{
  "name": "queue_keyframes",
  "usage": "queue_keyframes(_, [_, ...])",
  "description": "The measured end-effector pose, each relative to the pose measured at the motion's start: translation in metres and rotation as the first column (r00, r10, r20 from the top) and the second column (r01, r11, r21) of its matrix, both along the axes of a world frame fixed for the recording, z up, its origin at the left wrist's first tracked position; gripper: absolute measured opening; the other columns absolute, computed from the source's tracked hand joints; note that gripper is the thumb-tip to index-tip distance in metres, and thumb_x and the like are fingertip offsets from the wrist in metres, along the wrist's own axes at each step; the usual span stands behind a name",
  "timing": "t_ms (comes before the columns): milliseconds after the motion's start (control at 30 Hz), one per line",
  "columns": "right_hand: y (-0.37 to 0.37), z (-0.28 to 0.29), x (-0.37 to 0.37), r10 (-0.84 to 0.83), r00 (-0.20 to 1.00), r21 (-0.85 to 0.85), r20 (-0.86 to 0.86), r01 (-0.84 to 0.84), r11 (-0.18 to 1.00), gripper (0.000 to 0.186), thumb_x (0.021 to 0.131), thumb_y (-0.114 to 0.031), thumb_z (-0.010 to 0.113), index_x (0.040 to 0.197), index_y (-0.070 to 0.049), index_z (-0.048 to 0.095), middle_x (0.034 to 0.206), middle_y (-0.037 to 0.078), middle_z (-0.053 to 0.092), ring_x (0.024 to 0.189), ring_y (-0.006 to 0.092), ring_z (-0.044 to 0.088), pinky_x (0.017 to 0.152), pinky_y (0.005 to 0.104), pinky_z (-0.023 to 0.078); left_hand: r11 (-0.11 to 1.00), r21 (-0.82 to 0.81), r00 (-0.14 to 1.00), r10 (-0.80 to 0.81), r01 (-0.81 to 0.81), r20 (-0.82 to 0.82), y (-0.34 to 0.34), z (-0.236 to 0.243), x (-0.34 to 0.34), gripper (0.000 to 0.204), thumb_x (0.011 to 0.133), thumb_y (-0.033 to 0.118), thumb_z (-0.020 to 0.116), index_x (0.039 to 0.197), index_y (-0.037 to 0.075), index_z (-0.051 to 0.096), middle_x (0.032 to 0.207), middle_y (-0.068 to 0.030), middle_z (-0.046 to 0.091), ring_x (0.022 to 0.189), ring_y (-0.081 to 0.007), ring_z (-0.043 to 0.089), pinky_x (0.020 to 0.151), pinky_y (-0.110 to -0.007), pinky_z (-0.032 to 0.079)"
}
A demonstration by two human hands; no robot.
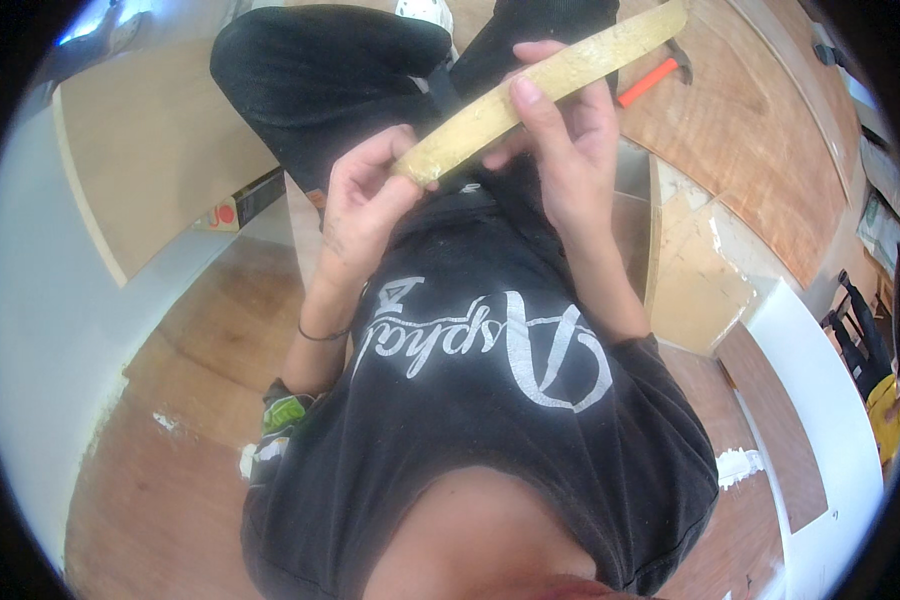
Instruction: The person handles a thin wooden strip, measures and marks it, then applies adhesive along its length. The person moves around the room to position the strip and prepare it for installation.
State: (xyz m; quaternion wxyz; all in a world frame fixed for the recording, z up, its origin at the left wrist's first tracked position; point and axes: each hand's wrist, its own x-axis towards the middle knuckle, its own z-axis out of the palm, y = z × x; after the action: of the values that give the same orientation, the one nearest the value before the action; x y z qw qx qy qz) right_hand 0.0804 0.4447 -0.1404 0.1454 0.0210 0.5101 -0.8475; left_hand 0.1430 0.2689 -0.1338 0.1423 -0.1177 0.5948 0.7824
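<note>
A long, flat yellowish strip (570, 72) with a rough, blotchy surface slants across my lap, rising toward the right. Its lower left end is pinched by my left hand (365, 190), fingers curled at the tip. Farther along, my right hand (570, 130) grips the strip near its middle, thumb on the top face and fingers partly hidden behind it. The strip's far right end extends past my right hand over the plywood. What the strip is made of I cannot tell for sure.
A hammer with an orange handle (647, 83) lies on a plywood sheet (740, 150) at the right. At the left stands a brown-faced board (160, 150) with a pale edge. A small light wood panel (700, 265) is right of me. Another person's yellow garment (885, 410) shows at the far right.
</note>
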Motion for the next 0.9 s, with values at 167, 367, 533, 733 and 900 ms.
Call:
queue_keyframes(167, [-0.001,0.008,-0.001,0.002,1.0,-0.046,-0.002,-0.002,0.999,0.031,0.099,-0.015,0.055,0.123,0.0,0.043,0.09,0.014,0.065,0.056,0.0202,0.066,0.048,0.0276,0.058,0.998,0.061,0.999,0.023,-0.025,0.022,0.001,0.003,0.005,0.016,0.077,0.003,0.048,0.089,-0.002,0.059,0.088,-0.0049,0.053,0.073,-0.0081,0.048,0.065,-0.021,0.037])
queue_keyframes(367, [0.002,0.008,-0.005,-0.013,1.0,0.018,-0.018,0.014,1.0,0.03,0.1,-0.015,0.053,0.125,-0.001,0.045,0.093,0.014,0.064,0.061,0.0198,0.066,0.047,0.0276,0.055,0.994,0.108,1.0,0.002,-0.003,0.002,0.0,0.004,0.013,0.027,0.086,0.005,0.058,0.11,-0.007,0.061,0.1,-0.0097,0.061,0.083,-0.0099,0.057,0.072,-0.022,0.045])
queue_keyframes(533, [0.005,0.006,-0.005,-0.007,1.0,0.043,-0.027,0.008,0.999,0.03,0.1,-0.015,0.052,0.126,-0.001,0.046,0.096,0.013,0.063,0.062,0.0186,0.065,0.046,0.0266,0.053,0.994,0.106,1.0,0.001,0.0,-0.003,-0.004,0.005,0.013,0.026,0.09,0.003,0.062,0.114,-0.006,0.06,0.102,-0.0122,0.064,0.084,-0.011,0.06,0.072,-0.022,0.048])
queue_keyframes(733, [0.007,0.008,-0.006,0.049,0.996,0.039,-0.068,-0.047,0.998,0.034,0.097,-0.011,0.057,0.126,-0.001,0.045,0.092,0.011,0.064,0.066,0.0172,0.066,0.051,0.0265,0.054,0.995,-0.064,0.98,0.059,-0.072,-0.188,0.004,0.013,0.012,0.026,0.089,-0.005,0.062,0.114,-0.004,0.054,0.098,-0.0115,0.062,0.085,-0.0127,0.061,0.073,-0.023,0.05])
queue_keyframes(900, [0.003,0.008,0.007,0.422,0.904,0.05,0.067,-0.425,0.904,0.02,0.093,-0.013,0.068,0.106,0.001,0.063,0.088,0.007,0.068,0.077,0.0112,0.066,0.065,0.0238,0.055,0.95,-0.304,0.928,-0.057,-0.062,-0.368,0.002,0.016,0.003,0.023,0.082,-0.007,0.068,0.103,-0.001,0.063,0.098,-0.0076,0.061,0.085,-0.0164,0.062,0.077,-0.027,0.049])
